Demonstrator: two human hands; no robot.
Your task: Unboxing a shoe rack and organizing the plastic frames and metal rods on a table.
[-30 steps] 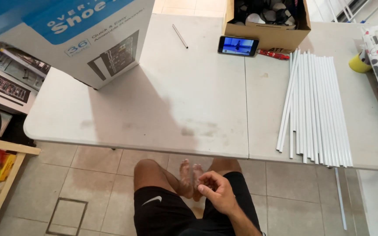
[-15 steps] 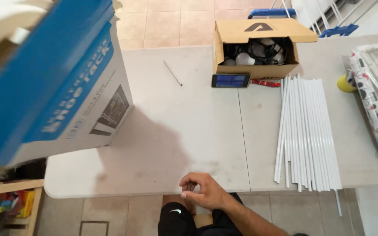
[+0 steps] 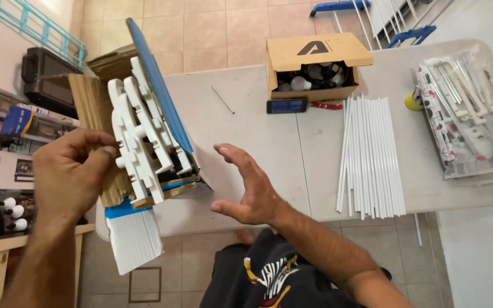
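1. White tabletop point(image 3: 258, 131) over tan tiled floor point(image 3: 212, 28); white rods point(image 3: 369, 154) lying right.
2. Left hand point(image 3: 67, 174) pinching white plastic brackets point(image 3: 144, 142) in open blue box point(image 3: 155, 102).
3. Right hand point(image 3: 246, 185) spread, empty, beside box.

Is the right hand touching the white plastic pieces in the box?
No, the right hand hovers open beside the box, apart from the white plastic pieces, while the left hand grips them.
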